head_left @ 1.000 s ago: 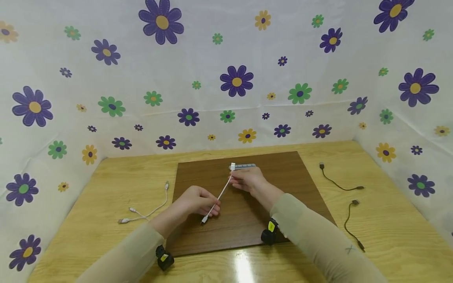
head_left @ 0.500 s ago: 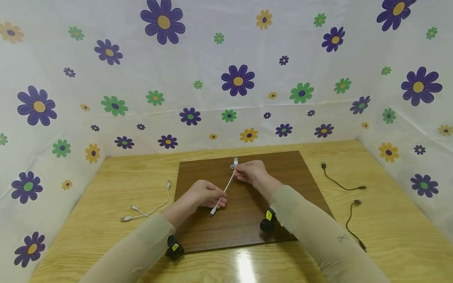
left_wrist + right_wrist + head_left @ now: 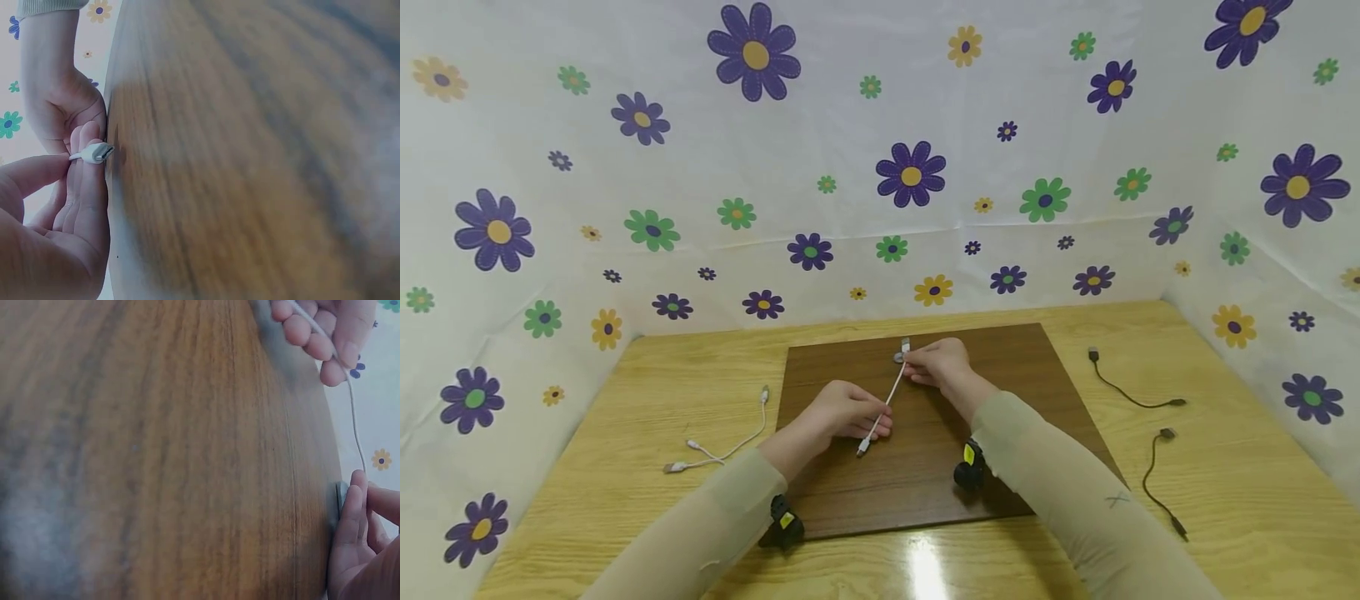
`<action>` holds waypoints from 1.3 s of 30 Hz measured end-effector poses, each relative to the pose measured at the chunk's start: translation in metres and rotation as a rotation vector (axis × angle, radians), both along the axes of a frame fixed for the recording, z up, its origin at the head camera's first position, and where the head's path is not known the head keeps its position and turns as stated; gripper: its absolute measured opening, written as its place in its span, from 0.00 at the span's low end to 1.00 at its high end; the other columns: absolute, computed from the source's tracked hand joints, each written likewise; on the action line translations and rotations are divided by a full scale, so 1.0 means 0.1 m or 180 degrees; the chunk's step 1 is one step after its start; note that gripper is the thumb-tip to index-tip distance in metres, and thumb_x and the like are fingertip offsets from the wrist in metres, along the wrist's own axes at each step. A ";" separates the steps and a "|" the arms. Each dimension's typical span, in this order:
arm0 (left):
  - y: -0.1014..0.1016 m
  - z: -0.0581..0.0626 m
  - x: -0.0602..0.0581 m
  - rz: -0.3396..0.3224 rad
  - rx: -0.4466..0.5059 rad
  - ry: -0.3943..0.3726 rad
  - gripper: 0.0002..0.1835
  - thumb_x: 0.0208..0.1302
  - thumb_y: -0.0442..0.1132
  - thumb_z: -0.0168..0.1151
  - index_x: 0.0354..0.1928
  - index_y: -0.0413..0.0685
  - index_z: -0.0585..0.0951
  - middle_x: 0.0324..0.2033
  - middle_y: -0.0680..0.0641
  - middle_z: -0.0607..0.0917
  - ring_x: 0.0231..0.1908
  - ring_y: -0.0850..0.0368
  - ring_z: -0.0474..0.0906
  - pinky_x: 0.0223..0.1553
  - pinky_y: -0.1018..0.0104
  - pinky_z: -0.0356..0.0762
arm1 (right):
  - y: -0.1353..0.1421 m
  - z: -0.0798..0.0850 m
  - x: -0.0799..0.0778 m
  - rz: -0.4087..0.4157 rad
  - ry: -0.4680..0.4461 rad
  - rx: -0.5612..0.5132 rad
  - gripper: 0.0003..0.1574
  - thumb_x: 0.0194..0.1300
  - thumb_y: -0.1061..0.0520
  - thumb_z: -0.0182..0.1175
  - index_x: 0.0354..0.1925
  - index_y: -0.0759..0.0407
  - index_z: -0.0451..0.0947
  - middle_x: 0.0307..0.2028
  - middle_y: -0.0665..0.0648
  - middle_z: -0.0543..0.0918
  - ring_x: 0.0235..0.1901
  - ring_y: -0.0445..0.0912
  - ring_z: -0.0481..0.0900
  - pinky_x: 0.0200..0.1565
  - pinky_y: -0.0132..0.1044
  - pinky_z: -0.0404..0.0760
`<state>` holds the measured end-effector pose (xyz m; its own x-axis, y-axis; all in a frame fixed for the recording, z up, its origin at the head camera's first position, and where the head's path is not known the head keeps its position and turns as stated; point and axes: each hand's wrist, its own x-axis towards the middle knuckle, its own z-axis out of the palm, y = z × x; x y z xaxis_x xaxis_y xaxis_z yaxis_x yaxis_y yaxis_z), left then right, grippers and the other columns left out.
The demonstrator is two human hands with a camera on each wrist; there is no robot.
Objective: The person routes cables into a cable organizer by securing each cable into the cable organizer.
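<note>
The left grip [image 3: 850,408] pinches a white cable [image 3: 897,383] near its seven-o'clock end, the right grip [image 3: 938,364] near its one-o'clock end, above the brown board [image 3: 910,487]; two dark cables [image 3: 1123,395] lie toward three o'clock.

Looks like smooth white plastic on the cable [image 3: 896,385], with shiny metal at its tip [image 3: 109,152]. Shows streaky brown wood on the board [image 3: 1000,417], smooth and faintly shiny. Looks like yellow wood on the table [image 3: 587,492], glossy in one patch. Dull cloth on the sleeves [image 3: 1052,475].
</note>
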<state>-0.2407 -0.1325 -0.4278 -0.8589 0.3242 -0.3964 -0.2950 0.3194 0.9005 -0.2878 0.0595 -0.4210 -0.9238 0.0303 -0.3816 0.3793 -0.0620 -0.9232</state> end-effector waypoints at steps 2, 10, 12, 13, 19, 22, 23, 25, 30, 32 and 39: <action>0.01 0.00 -0.01 0.0026 0.0000 -0.0008 0.14 0.77 0.32 0.61 0.50 0.24 0.87 0.32 0.44 0.94 0.28 0.63 0.90 0.35 0.68 0.91 | 0.00 -0.01 -0.01 0.0025 -0.0001 0.0067 0.18 0.72 0.68 0.66 0.55 0.82 0.82 0.17 0.51 0.85 0.17 0.36 0.83 0.25 0.24 0.85; 0.04 0.01 -0.03 0.0133 0.0024 -0.0074 0.14 0.78 0.32 0.60 0.50 0.24 0.87 0.29 0.47 0.92 0.28 0.63 0.89 0.34 0.70 0.90 | -0.01 0.00 -0.05 0.0057 -0.0011 0.0378 0.16 0.72 0.66 0.67 0.52 0.80 0.83 0.15 0.49 0.83 0.16 0.35 0.82 0.23 0.23 0.84; 0.05 0.01 -0.04 0.0148 0.0042 -0.0078 0.14 0.78 0.32 0.61 0.51 0.24 0.86 0.29 0.48 0.92 0.28 0.63 0.89 0.34 0.70 0.90 | -0.01 -0.01 -0.06 0.0081 0.0009 0.0478 0.16 0.72 0.66 0.67 0.51 0.79 0.84 0.15 0.49 0.83 0.16 0.35 0.82 0.23 0.23 0.84; 0.05 0.01 -0.04 0.0154 0.0054 -0.0077 0.14 0.77 0.32 0.61 0.50 0.24 0.86 0.29 0.47 0.92 0.28 0.63 0.89 0.34 0.70 0.90 | -0.01 -0.01 -0.06 0.0092 0.0021 0.0524 0.15 0.72 0.66 0.67 0.50 0.79 0.85 0.15 0.50 0.83 0.16 0.35 0.82 0.23 0.23 0.84; 0.08 0.01 -0.06 0.0190 0.0080 -0.0090 0.14 0.77 0.32 0.61 0.50 0.25 0.87 0.28 0.48 0.92 0.27 0.63 0.89 0.33 0.70 0.90 | -0.02 -0.04 -0.11 0.0218 0.0134 0.0875 0.14 0.72 0.64 0.68 0.47 0.78 0.86 0.15 0.50 0.82 0.14 0.34 0.81 0.22 0.22 0.82; 0.09 0.00 -0.07 0.0199 0.0077 -0.0084 0.14 0.77 0.32 0.61 0.50 0.25 0.87 0.28 0.48 0.92 0.27 0.63 0.89 0.33 0.70 0.89 | -0.04 -0.06 -0.15 0.0258 0.0131 0.1069 0.13 0.72 0.63 0.68 0.45 0.76 0.87 0.15 0.50 0.82 0.14 0.34 0.81 0.22 0.22 0.82; 0.10 0.00 -0.08 0.0199 0.0077 -0.0081 0.14 0.77 0.32 0.61 0.50 0.25 0.87 0.28 0.48 0.92 0.27 0.63 0.89 0.33 0.70 0.90 | -0.04 -0.06 -0.16 0.0266 0.0124 0.1129 0.13 0.73 0.62 0.68 0.45 0.76 0.88 0.15 0.50 0.82 0.14 0.34 0.81 0.22 0.22 0.83; 0.10 -0.01 -0.09 0.0196 0.0071 -0.0068 0.14 0.77 0.32 0.61 0.50 0.25 0.87 0.28 0.49 0.92 0.27 0.63 0.89 0.33 0.70 0.90 | -0.04 -0.06 -0.17 0.0283 0.0131 0.1262 0.13 0.73 0.61 0.69 0.44 0.75 0.89 0.16 0.50 0.83 0.15 0.34 0.80 0.23 0.23 0.84; 0.12 0.00 -0.10 0.0224 0.0067 -0.0046 0.14 0.77 0.32 0.61 0.50 0.25 0.87 0.27 0.49 0.91 0.27 0.64 0.89 0.33 0.71 0.89 | 0.00 -0.02 -0.13 0.0400 0.0481 0.1906 0.12 0.72 0.59 0.69 0.40 0.69 0.91 0.22 0.56 0.90 0.17 0.34 0.80 0.25 0.24 0.83; 0.12 0.01 -0.10 0.0231 0.0075 -0.0035 0.14 0.77 0.32 0.61 0.50 0.25 0.87 0.27 0.49 0.91 0.27 0.64 0.89 0.32 0.71 0.89 | 0.02 0.00 -0.11 0.0440 0.0730 0.2217 0.11 0.71 0.58 0.69 0.39 0.66 0.92 0.26 0.58 0.92 0.20 0.36 0.81 0.27 0.25 0.81; 0.10 0.02 -0.08 0.0251 0.0085 -0.0049 0.14 0.77 0.32 0.61 0.51 0.25 0.87 0.26 0.50 0.91 0.26 0.65 0.88 0.32 0.73 0.88 | 0.10 -0.06 -0.12 0.0597 0.1352 0.2726 0.09 0.71 0.57 0.70 0.44 0.60 0.92 0.43 0.58 0.93 0.44 0.50 0.87 0.50 0.43 0.85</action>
<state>-0.2486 -0.1221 -0.4263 -0.8761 0.2665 -0.4018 -0.3321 0.2706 0.9036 -0.2998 0.0699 -0.4267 -0.9976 -0.0191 0.0672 -0.0603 0.7216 -0.6897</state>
